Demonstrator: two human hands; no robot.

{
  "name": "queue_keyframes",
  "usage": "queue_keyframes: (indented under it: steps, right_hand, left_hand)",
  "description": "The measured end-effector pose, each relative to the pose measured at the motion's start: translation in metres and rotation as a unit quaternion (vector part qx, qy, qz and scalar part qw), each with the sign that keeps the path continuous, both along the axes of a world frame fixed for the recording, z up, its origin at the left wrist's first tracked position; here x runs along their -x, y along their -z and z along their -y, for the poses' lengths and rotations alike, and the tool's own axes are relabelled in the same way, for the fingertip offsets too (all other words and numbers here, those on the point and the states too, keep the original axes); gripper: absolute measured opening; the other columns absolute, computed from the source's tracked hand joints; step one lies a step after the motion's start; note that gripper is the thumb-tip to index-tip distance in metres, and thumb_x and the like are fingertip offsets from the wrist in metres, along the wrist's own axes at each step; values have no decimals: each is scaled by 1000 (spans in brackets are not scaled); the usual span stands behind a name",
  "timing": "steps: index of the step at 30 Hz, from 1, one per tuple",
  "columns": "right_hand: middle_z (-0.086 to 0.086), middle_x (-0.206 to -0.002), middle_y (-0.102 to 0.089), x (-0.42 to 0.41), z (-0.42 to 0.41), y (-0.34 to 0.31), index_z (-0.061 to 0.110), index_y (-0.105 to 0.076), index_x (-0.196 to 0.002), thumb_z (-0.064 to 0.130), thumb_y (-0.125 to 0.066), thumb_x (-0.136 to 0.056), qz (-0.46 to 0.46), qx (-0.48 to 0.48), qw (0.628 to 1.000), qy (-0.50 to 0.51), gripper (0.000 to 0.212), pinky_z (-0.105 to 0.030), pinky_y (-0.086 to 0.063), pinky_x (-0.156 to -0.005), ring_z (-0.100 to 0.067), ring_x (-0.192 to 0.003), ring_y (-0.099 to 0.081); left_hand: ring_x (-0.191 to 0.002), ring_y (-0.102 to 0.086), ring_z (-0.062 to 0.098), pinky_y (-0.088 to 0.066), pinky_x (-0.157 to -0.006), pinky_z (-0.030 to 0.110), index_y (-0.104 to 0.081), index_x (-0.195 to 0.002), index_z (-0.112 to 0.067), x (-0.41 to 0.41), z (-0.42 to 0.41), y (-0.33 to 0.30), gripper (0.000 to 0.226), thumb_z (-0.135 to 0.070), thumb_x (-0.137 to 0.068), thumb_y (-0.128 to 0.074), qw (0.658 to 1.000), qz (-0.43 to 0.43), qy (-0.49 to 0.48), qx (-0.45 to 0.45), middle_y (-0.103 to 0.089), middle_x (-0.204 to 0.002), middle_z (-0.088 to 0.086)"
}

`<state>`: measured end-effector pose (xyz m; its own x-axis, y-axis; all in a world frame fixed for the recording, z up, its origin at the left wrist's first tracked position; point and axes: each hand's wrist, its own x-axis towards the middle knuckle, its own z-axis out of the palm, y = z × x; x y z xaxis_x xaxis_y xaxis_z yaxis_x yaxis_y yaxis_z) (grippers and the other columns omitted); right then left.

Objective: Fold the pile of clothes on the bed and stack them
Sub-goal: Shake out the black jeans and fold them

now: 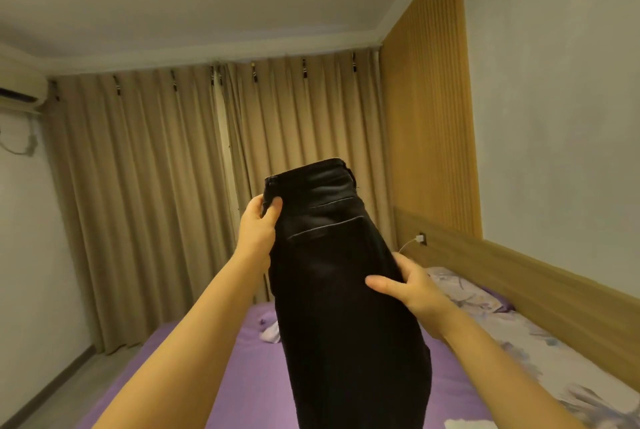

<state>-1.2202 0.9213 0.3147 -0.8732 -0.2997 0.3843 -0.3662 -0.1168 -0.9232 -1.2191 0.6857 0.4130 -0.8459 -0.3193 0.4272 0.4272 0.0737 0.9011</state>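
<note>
Both hands up, holding black trousers in the air above the purple bed. Left hand pinches the waistband corner; right hand grips the side seam lower down, thumb across the front.

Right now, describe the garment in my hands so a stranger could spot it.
Above the purple bed, before the tan curtains, both hands hold up black trousers. They are the only dark garment, waistband uppermost, back pocket showing.

Closed tan curtains span the far wall beside slatted wood panelling.
</note>
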Motion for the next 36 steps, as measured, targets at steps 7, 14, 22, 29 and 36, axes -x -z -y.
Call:
queue_keyframes:
  steps: [7,14,22,29,36]
  right_hand:
    - [10,-112,-69,13,19,-5,38,-63,-112,21,-72,-83,-26,-38,995,-91,35,-19,-54,-77,-8,-104,-65]
    - [10,-102,-72,18,35,4,40,-66,-103,27,-76,-78,-2,-88,982,-166,30,-16,-54,-67,-9,-94,-69]
    - [3,-103,-71,31,-17,78,19,-64,-110,28,-75,-80,85,-137,976,-149,33,-20,-55,-75,-11,-95,-69]
    - [6,-109,-66,34,-43,134,29,-66,-109,17,-69,-83,53,-167,977,-122,28,-12,-50,-76,-4,-98,-63]
    - [19,-104,-66,26,-35,157,34,-50,-125,35,-61,-90,100,-126,986,-43,37,-11,-48,-70,-5,-103,-62]
  left_hand:
    - [-130,-42,23,-32,-108,36,-33,-144,-11,-7,16,31,62,-24,-91,-62,894,-50,-337,291,-43,-143,9]
    - [-101,-57,1,-12,-114,28,-63,-71,-23,12,-47,45,62,-53,-100,-16,770,33,-24,637,-70,-90,-2]
    - [-55,-50,21,-42,-63,34,-48,-51,-10,29,-55,92,75,-59,-96,-13,693,65,-130,706,-46,-50,0]
    - [-44,-46,23,-41,-74,31,-49,-47,-10,21,-56,71,83,-58,-97,-3,548,-50,-200,810,-44,-42,0]
    - [-40,-38,21,-37,-72,30,-48,-44,-10,7,-75,52,92,-62,-89,13,533,-129,-209,810,-40,-39,0]
